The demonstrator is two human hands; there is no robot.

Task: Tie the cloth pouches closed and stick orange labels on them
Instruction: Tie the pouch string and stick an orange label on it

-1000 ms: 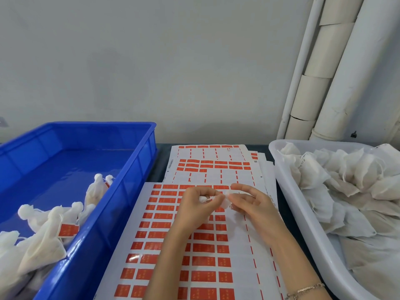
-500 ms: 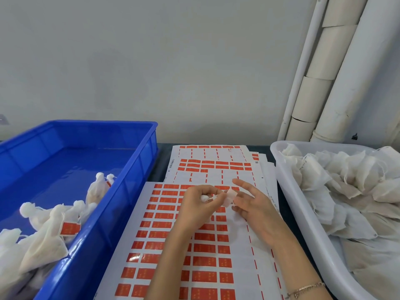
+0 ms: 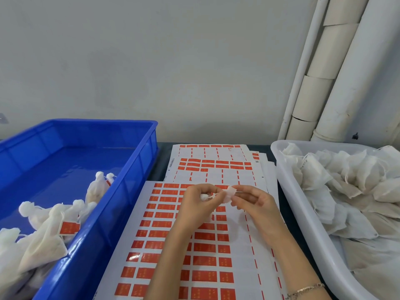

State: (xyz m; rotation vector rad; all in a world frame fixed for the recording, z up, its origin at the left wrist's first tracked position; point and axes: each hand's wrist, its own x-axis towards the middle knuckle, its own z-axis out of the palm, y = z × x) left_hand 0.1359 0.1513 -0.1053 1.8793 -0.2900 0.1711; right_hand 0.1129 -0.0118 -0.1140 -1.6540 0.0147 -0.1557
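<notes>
My left hand (image 3: 198, 205) is closed around a small white cloth pouch (image 3: 204, 196), mostly hidden in the palm, with only its gathered top showing. My right hand (image 3: 252, 202) pinches a pale label (image 3: 229, 193) between thumb and forefinger, its blank back toward me, right beside the pouch's neck. Both hands hover over a sheet of orange labels (image 3: 164, 232). Tied pouches with orange labels (image 3: 69, 227) lie in the blue bin (image 3: 91, 241) at left. Loose untied pouches (image 3: 337, 185) fill the white bin (image 3: 303, 211) at right.
More partly used label sheets (image 3: 214, 163) are stacked behind the front sheet on the dark tabletop. A grey wall stands close behind, with white pipes (image 3: 337, 68) running up at the right. My right wrist carries a thin bracelet (image 3: 307, 289).
My right hand's fingers have curled in from spread to a pinch on the label, and the label has lifted slightly beside the pouch neck. My left hand has hardly moved.
</notes>
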